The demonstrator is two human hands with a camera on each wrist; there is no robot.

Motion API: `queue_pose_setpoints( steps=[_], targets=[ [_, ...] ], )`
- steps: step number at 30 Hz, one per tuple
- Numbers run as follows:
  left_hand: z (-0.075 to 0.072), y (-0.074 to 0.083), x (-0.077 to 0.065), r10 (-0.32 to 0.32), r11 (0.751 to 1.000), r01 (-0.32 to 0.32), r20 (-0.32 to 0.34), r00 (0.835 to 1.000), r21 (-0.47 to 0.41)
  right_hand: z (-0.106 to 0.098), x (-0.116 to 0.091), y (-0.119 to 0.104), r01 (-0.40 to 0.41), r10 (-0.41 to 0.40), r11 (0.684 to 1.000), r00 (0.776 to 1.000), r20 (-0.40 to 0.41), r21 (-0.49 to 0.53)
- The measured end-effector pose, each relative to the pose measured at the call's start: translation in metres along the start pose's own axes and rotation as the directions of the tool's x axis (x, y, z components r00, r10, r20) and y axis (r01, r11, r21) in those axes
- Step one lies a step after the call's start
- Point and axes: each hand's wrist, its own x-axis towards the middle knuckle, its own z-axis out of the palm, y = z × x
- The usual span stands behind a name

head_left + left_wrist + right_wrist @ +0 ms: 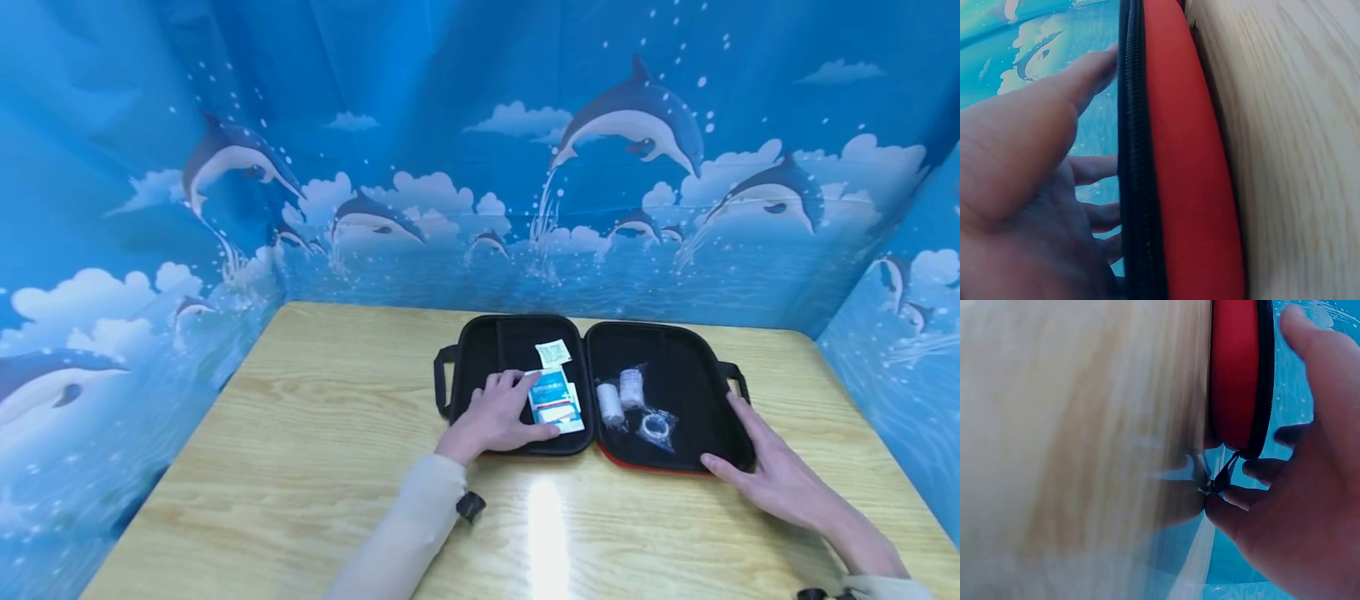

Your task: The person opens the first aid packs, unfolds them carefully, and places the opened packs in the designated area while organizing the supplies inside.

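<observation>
A black-lined, red-shelled zip case (517,450) lies open flat on the table. My left hand (498,417) reaches into its left half and holds a blue-and-white packet (551,392) between thumb and fingers, at the lower and upper corners. A small pale green-and-white sachet (553,352) lies just behind the packet. In the left wrist view, the red side of the case (1191,162) hides my fingertips. My right hand (783,475) is at the right half's outer corner, thumb along the front rim and straight fingers beside the handle (735,381).
In the right half lie two white rolls, one plain (610,405) and one wrapped (632,387), and a bagged white ring-shaped coil (657,427). Another handle (444,380) juts from the left end. A dolphin-print curtain (450,208) stands behind the wooden table (337,400).
</observation>
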Motion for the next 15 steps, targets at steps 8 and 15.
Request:
queue_pose_setpoints(
  steps=[8, 15],
  targets=[
    [0.0038, 0.0060, 0.0022, -0.048, 0.996, 0.044, 0.056, 0.997, 0.076, 0.0002, -0.0022, 0.0027, -0.026, 0.027, 0.999, 0.999, 0.025, -0.044],
    [0.0096, 0.0105, 0.0031, -0.083, 0.991, 0.080, 0.023, 0.996, 0.110, -0.0007, -0.0017, 0.0036, -0.059, 0.061, 0.997, 0.997, 0.052, -0.041]
  ],
)
